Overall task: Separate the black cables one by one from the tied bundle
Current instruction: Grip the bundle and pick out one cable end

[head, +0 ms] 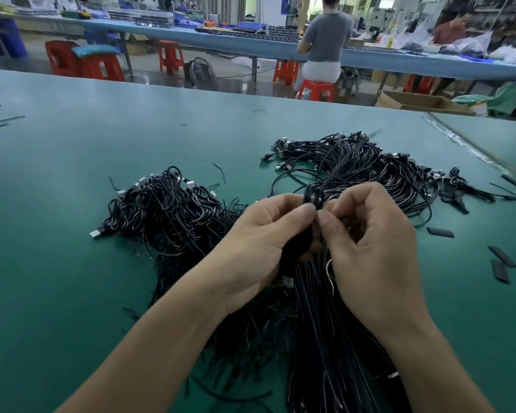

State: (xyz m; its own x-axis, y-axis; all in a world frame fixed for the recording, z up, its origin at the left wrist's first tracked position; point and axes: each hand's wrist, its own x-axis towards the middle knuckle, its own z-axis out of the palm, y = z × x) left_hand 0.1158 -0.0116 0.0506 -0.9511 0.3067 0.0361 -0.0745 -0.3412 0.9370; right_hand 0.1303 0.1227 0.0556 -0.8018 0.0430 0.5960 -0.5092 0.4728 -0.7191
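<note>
Black cables make up the tied bundle point(313, 195), held up between both hands, with the green table point(72, 204) spreading out beneath it on every side. Just left of the bundle, the left hand point(259, 242) grips it with the fingers curled round its dark middle and the thumb laid flat against its top. Just right of the bundle, the right hand point(370, 242) has its fingers curled in close together, and its thumb tip pinches at the strands directly opposite the left thumb, the two thumb tips nearly touching. Which single strand the right hand pinches cannot be told. A small loop of cable pokes up out of the bundle above the thumbs, and long straight strands hang from it toward the viewer between the forearms, fanning out over the table. Left of the bundle and a little beyond it lies a tangled heap of cables point(167, 213) with pale plug ends showing at its edges. Beyond the bundle to the right sits a second heap point(370, 165), looser, with loops reaching back near the right hand. Right of the bundle, well apart from it, several flat black strips point(440, 232) lie scattered. Far behind the bundle a seated person in a grey top point(325, 37) faces away on a red stool point(316, 89) at a long blue bench point(221, 40)
</note>
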